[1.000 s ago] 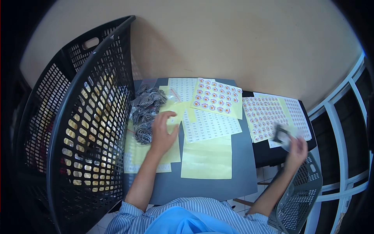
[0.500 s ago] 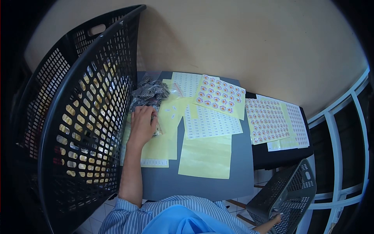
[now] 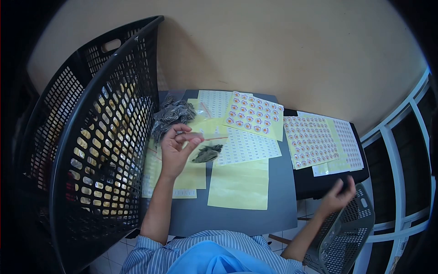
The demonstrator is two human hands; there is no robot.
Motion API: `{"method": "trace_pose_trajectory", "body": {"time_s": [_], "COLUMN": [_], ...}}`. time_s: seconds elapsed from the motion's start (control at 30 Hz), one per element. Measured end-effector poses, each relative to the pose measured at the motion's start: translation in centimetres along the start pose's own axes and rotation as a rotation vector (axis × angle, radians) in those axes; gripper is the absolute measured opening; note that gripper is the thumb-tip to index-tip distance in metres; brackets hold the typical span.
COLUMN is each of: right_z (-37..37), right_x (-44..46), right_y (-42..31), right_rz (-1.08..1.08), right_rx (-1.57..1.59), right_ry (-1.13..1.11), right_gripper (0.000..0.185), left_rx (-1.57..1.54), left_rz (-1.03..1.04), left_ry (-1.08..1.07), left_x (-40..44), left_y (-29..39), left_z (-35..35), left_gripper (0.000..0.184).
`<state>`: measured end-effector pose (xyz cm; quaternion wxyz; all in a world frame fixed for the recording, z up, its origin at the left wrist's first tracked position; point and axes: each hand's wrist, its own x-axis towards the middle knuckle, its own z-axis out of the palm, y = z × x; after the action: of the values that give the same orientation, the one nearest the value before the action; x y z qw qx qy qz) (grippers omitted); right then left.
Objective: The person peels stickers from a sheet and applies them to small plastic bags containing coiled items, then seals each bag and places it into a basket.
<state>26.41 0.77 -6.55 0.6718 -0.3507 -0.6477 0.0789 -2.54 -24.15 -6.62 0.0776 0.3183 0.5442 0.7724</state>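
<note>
Dangling packet (image 3: 207,154): L hand (image 3: 177,147) grip clamped nr top, prob. so it hangs free
R hand (image 3: 336,198): grip apart, nr basket (image 3: 358,215)
Sticker sheet (image 3: 253,113): flat, prob. for reach

a beige wall (image 3: 273,50) rises behind; a white frame (image 3: 398,176) curves at right; pale floor tiles (image 3: 108,255) show below

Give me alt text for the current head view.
A left hand holds a clear plastic bag with dark contents above a grey table spread with yellow-backed sticker sheets. The right hand, open, is near a grey perforated plastic basket; a tall black perforated plastic basket stands on the left.
</note>
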Motion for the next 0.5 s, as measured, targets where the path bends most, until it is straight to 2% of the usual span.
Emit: {"method": "trace_pose_trajectory", "body": {"time_s": [0.07, 0.1, 0.13, 0.23, 0.27, 0.3, 0.37, 0.5], "right_z": [3.9, 5.1, 6.3, 9.6, 10.3, 10.9, 12.0, 12.5], "right_x": [-1.4, -1.7, -2.0, -4.3, -4.9, -5.6, -7.0, -8.5], "right_y": [-5.2, -8.3, -10.6, -14.2, -14.8, -14.5, -13.6, -13.2], "right_rz": [0.029, 0.059, 0.001, -0.015, 0.113, 0.111, 0.361, 0.461], "right_rx": [0.227, 0.394, 0.440, 0.707, 0.764, 0.766, 0.778, 0.920], "right_ry": [-0.331, -0.590, -0.782, -1.141, -1.157, -1.158, -1.117, -1.139], "right_gripper": [0.026, 0.028, 0.030, 0.029, 0.028, 0.028, 0.026, 0.016], "left_rx": [-0.079, -0.163, -0.135, -0.153, -0.176, -0.176, -0.175, -0.191], "left_rz": [-0.038, -0.080, -0.079, -0.148, -0.152, -0.150, -0.186, -0.245], "left_ry": [-0.014, -0.027, -0.043, -0.025, -0.007, -0.006, 0.005, -0.023], "left_x": [-0.3, -0.5, -0.6, -0.9, -1.0, -1.0, -1.1, -1.2], "left_y": [-0.1, -0.1, -0.4, -0.4, -0.5, -0.5, -0.5, -1.5], "left_z": [0.5, 0.7, 0.8, 1.5, 1.6, 1.7, 1.9, 2.1], "left_gripper": [0.023, 0.023, 0.023, 0.024, 0.023, 0.023, 0.023, 0.025]}}
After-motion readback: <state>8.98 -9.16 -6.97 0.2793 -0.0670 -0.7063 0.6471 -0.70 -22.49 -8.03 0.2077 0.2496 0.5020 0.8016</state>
